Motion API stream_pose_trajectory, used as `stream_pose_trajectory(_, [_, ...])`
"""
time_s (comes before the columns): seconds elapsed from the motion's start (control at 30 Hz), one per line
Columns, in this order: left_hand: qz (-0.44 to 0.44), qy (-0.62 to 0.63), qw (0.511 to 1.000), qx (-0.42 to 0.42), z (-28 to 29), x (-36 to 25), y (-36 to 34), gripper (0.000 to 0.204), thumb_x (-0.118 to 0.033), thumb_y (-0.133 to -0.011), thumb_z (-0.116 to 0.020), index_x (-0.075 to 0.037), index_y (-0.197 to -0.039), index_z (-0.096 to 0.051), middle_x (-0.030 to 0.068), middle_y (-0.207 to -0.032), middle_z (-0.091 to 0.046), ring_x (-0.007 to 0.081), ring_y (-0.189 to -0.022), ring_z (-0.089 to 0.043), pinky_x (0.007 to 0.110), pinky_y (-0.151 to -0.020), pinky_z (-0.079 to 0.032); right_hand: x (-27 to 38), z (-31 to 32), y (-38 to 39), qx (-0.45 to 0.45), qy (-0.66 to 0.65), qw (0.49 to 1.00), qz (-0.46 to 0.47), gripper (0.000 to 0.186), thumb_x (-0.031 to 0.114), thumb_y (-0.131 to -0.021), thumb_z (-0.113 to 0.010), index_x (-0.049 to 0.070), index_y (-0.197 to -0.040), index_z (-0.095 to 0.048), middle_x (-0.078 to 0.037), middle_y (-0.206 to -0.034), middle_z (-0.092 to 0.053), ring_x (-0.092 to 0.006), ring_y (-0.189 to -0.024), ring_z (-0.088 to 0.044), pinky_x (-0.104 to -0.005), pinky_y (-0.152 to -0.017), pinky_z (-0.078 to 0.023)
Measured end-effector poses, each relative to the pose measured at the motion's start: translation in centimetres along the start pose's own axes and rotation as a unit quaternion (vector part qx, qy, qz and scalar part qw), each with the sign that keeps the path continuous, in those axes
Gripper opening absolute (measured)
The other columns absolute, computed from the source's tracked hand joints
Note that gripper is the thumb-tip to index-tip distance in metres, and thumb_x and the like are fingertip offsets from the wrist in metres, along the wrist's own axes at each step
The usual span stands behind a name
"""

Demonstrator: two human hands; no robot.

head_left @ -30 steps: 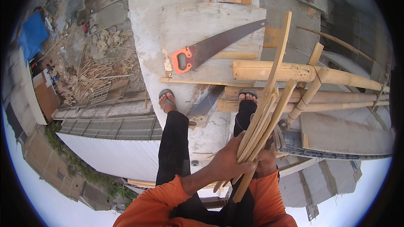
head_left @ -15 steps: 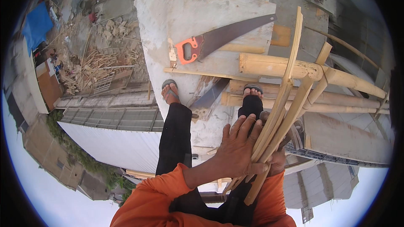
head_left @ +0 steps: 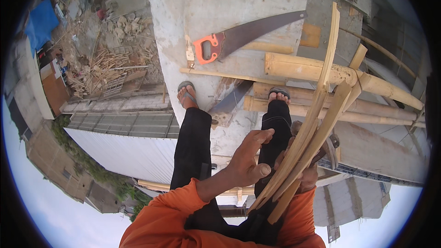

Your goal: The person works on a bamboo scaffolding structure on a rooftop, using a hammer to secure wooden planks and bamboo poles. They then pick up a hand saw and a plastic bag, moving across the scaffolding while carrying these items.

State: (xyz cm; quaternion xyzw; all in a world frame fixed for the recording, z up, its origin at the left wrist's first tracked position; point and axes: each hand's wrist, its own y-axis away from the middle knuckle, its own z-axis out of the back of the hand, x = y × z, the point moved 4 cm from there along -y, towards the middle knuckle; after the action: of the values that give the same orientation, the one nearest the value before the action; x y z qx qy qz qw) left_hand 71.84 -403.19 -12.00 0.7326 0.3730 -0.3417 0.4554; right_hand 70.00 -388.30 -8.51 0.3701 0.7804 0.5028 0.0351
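Observation:
My left hand [head_left: 248, 160], fingers parted and slightly curled, is beside a bundle of long, pale split bamboo strips [head_left: 310, 142], holding nothing. My right hand [head_left: 305, 177] grips the bundle from behind; its fingers are partly hidden. A greyish metal object [head_left: 330, 151], which I cannot make out clearly, shows behind the strips near that hand. A handsaw [head_left: 250, 34] with an orange handle lies on a pale board [head_left: 206, 4] beyond my feet, beside a thin wooden strip [head_left: 216, 73].
Thick bamboo poles [head_left: 303, 67] reach to the right across crossed braces [head_left: 357, 55]. My sandalled feet stand on a concrete ledge [head_left: 165, 41]. Down to the left are rubble with scrap wood [head_left: 98, 71], a blue tarp [head_left: 41, 23] and a white corrugated roof [head_left: 119, 151].
My left hand has come off the bundle, moving slightly left with its fingers loosened. The strips have shifted right in my right hand. The scene has slid upward in view.

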Motion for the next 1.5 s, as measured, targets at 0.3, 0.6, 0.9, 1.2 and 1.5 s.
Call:
stream_pose_trajectory(0.3, [0.120, -0.050, 0.988, 0.088, -2.1, -3.1, -1.3, 0.097, -0.061, -0.076, -0.060, 0.004, -0.136, -0.022, 0.0222, -0.125, -0.036, 0.0347, -0.116, -0.038, 0.045, -0.096, -0.032, -2.0, 3.8, 1.1, -0.123, 0.180, 0.975, -0.030, 0.079, -0.005, -0.058, -0.067, -0.001, -0.131, -0.037, -0.011, -0.115, -0.053, -0.0207, -0.102, -0.055, -0.0321, -0.086, -0.048])
stream_pose_trajectory(0.6, [-0.068, -0.069, 0.993, 0.065, -2.6, -3.1, -1.0, 0.082, -0.058, -0.088, -0.043, 0.006, -0.136, -0.026, 0.0284, -0.130, -0.033, 0.0389, -0.121, -0.036, 0.046, -0.101, -0.029, -0.5, -1.0, 1.1, -0.060, -0.033, 0.997, 0.024, 0.082, 0.020, -0.054, -0.086, -0.002, -0.120, -0.044, -0.015, -0.099, -0.061, -0.0290, -0.088, -0.063, -0.0387, -0.076, -0.054])
stream_pose_trajectory(0.9, [0.066, -0.552, 0.808, -0.198, 22.4, 16.6, -16.4, 0.039, -0.006, -0.078, -0.055, 0.000, -0.117, -0.051, 0.0181, -0.115, -0.052, 0.0354, -0.106, -0.051, 0.043, -0.084, -0.046, -0.5, 1.1, 1.7, 0.070, -0.148, 0.982, 0.098, 0.090, 0.015, -0.054, -0.085, -0.002, -0.128, -0.037, -0.014, -0.108, -0.050, -0.0338, -0.083, -0.063, -0.0482, -0.065, -0.056])
stream_pose_trajectory(1.2, [0.272, -0.664, 0.689, -0.103, 25.7, 21.7, -21.2, 0.035, -0.014, -0.080, -0.055, -0.005, -0.113, -0.049, 0.0150, -0.115, -0.052, 0.0325, -0.110, -0.050, 0.045, -0.085, -0.045, -0.8, 2.3, 2.6, 0.087, -0.271, 0.948, 0.145, 0.056, 0.006, -0.081, -0.062, -0.003, -0.131, -0.037, -0.020, -0.113, -0.042, -0.0340, -0.101, -0.056, -0.0560, -0.076, -0.052])
stream_pose_trajectory(1.5, [0.218, -0.594, 0.771, -0.075, 20.7, 15.4, -9.6, 0.018, -0.007, -0.075, -0.049, -0.004, -0.090, -0.060, 0.0190, -0.091, -0.062, 0.0374, -0.087, -0.059, 0.045, -0.076, -0.047, 0.2, -0.6, 2.3, 0.016, -0.185, 0.975, 0.122, 0.079, 0.020, -0.055, -0.083, -0.001, -0.121, -0.044, -0.012, -0.091, -0.055, -0.0303, -0.072, -0.063, -0.0406, -0.061, -0.056])
